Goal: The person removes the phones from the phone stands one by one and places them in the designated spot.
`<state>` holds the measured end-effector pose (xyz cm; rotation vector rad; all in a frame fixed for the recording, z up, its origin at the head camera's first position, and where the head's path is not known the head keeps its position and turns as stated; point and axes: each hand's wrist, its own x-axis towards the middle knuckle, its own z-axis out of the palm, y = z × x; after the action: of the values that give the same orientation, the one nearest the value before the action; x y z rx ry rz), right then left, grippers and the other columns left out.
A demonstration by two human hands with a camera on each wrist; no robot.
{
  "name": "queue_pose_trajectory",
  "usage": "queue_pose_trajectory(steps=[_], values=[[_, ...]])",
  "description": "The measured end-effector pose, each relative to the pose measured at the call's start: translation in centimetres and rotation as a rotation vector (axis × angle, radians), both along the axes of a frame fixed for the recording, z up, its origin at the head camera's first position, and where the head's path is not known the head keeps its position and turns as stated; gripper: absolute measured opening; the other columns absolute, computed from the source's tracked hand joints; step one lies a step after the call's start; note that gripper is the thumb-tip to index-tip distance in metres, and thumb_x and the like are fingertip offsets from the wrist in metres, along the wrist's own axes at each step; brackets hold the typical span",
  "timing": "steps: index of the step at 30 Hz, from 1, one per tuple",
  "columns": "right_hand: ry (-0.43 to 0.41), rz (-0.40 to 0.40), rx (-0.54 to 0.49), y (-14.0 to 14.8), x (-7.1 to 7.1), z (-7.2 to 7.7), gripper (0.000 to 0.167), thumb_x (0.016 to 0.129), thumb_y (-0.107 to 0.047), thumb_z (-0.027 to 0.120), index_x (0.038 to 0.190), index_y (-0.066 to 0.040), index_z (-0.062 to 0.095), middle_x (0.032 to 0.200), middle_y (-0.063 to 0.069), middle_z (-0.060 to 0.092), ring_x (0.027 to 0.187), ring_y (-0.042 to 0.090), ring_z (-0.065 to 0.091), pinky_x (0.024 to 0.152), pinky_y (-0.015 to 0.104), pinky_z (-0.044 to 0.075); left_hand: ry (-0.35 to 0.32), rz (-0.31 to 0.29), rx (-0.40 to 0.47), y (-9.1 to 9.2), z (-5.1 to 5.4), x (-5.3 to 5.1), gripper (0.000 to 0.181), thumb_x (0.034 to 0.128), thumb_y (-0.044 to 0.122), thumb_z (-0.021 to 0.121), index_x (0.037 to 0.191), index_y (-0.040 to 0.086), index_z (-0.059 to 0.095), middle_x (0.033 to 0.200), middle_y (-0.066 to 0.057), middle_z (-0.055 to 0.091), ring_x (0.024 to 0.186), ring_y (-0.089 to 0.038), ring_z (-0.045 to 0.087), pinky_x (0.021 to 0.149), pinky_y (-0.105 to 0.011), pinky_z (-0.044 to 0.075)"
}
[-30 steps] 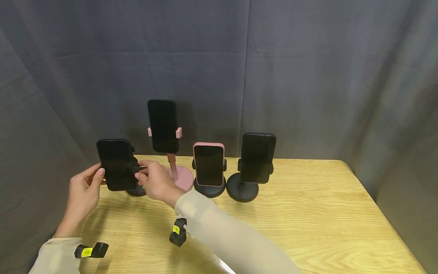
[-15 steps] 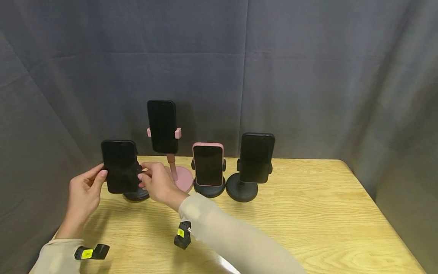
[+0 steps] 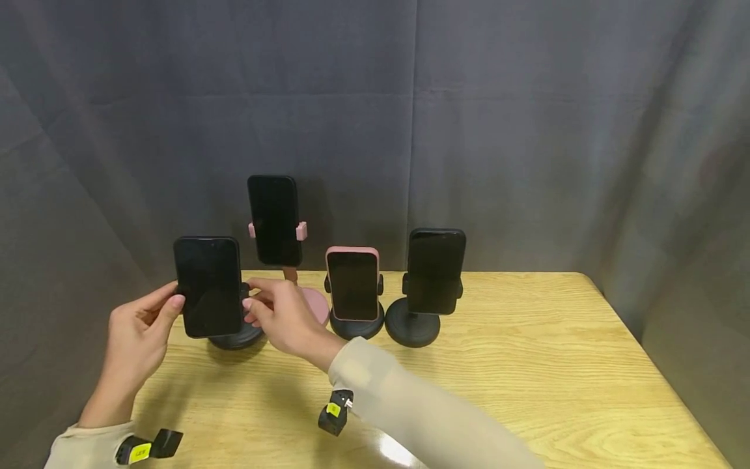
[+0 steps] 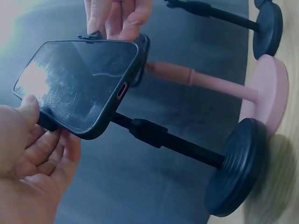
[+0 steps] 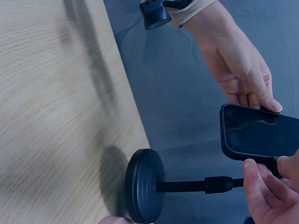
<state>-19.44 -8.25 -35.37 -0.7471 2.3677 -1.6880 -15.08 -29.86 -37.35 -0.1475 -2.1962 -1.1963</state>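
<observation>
A black phone (image 3: 208, 286) stands upright in the clamp of a black phone stand, whose round base (image 3: 237, 335) is on the table at the left. The left wrist view shows the stand's thin pole (image 4: 187, 148) running from base to phone. My left hand (image 3: 139, 332) grips the phone's left edge, thumb on the front and fingers behind near the clamp. At the opposite edge, my right hand (image 3: 287, 319) pinches the clamp's side arm (image 3: 243, 290) between thumb and fingers. Part of the clamp is hidden behind the phone.
Just right stands a taller pink stand (image 3: 316, 305) with a black phone (image 3: 274, 220). Beyond it are a pink-cased phone (image 3: 353, 285) and another black phone (image 3: 436, 271), each on a black stand. A grey curtain (image 3: 498, 130) hangs behind the wooden table (image 3: 527, 365).
The held phone and its stand have shifted a little right and nearer, and the phone now faces more squarely forward. Both hands have kept their hold and moved along with it.
</observation>
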Motion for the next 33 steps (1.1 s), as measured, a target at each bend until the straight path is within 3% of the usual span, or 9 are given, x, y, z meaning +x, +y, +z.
queue_pose_trajectory(steps=[7, 14, 19, 21, 23, 26, 29, 33], values=[[0.011, 0.028, -0.020, 2.1, 1.1, 0.7, 0.041, 0.101, -0.010, 0.062, 0.141, -0.003, 0.057, 0.111, 0.014, 0.076, 0.083, 0.014, 0.074, 0.075, 0.014, 0.058, 0.012, -0.040, -0.002, 1.4, 1.1, 1.2, 0.031, 0.0973, 0.003, 0.065, 0.123, -0.014, 0.065, 0.106, 0.041, 0.059, 0.093, 0.021, 0.062, 0.080, 0.001, 0.047], [0.040, 0.053, -0.028, 5.0, 2.4, 0.6, 0.041, 0.101, -0.010, 0.062, 0.140, -0.001, 0.057, 0.119, 0.013, 0.071, 0.086, 0.012, 0.074, 0.077, 0.015, 0.058, 0.010, -0.110, -0.037, 2.9, 1.4, 2.1, 0.028, 0.0965, 0.001, 0.065, 0.120, -0.015, 0.066, 0.100, 0.038, 0.061, 0.087, 0.018, 0.063, 0.071, -0.002, 0.048], [0.043, 0.049, -0.051, 6.7, 3.4, 0.7, 0.040, 0.100, -0.008, 0.063, 0.139, -0.002, 0.059, 0.118, 0.013, 0.070, 0.089, 0.020, 0.075, 0.079, 0.014, 0.057, 0.013, -0.145, 0.000, 4.1, 1.3, 2.5, 0.027, 0.0915, -0.010, 0.065, 0.118, -0.017, 0.066, 0.096, 0.036, 0.064, 0.075, 0.015, 0.061, 0.059, -0.007, 0.046], [0.046, 0.038, -0.058, 7.3, 3.8, 0.8, 0.039, 0.099, -0.007, 0.064, 0.138, -0.002, 0.060, 0.114, 0.014, 0.074, 0.090, 0.026, 0.076, 0.078, 0.014, 0.057, 0.015, -0.162, 0.025, 4.7, 1.3, 2.7, 0.027, 0.0902, -0.011, 0.066, 0.117, -0.017, 0.067, 0.094, 0.036, 0.066, 0.061, 0.011, 0.053, 0.049, -0.013, 0.040], [0.059, 0.032, -0.066, 8.0, 4.1, 0.9, 0.039, 0.099, -0.006, 0.064, 0.137, -0.001, 0.060, 0.109, 0.015, 0.076, 0.090, 0.031, 0.076, 0.078, 0.014, 0.057, 0.016, -0.180, 0.032, 5.3, 1.3, 2.8, 0.028, 0.0893, -0.011, 0.067, 0.117, -0.016, 0.067, 0.093, 0.034, 0.067, 0.059, 0.010, 0.049, 0.047, -0.016, 0.038], [0.069, 0.024, -0.080, 9.1, 4.6, 0.8, 0.039, 0.098, -0.004, 0.064, 0.137, 0.001, 0.060, 0.102, 0.017, 0.076, 0.087, 0.031, 0.075, 0.076, 0.016, 0.058, 0.010, -0.217, 0.041, 6.2, 1.3, 3.0, 0.028, 0.0894, -0.010, 0.068, 0.117, -0.016, 0.067, 0.098, 0.032, 0.067, 0.070, 0.016, 0.058, 0.057, -0.007, 0.045], [0.085, 0.021, -0.104, 10.3, 5.1, 0.6, 0.040, 0.098, -0.004, 0.063, 0.137, 0.004, 0.058, 0.101, 0.019, 0.075, 0.086, 0.030, 0.075, 0.076, 0.017, 0.059, 0.008, -0.257, 0.050, 7.1, 1.3, 3.1, 0.029, 0.0894, -0.010, 0.068, 0.118, -0.016, 0.067, 0.104, 0.030, 0.067, 0.093, 0.012, 0.067, 0.076, -0.006, 0.052], [0.097, -0.002, -0.119, 11.8, 5.7, 0.2, 0.041, 0.098, -0.003, 0.064, 0.137, 0.006, 0.058, 0.101, 0.021, 0.075, 0.085, 0.028, 0.075, 0.078, 0.019, 0.060, 0.003, -0.315, 0.062, 8.4, 1.1, 3.1, 0.030, 0.0893, -0.010, 0.068, 0.118, -0.017, 0.066, 0.107, 0.027, 0.066, 0.095, 0.010, 0.068, 0.079, -0.007, 0.054]])
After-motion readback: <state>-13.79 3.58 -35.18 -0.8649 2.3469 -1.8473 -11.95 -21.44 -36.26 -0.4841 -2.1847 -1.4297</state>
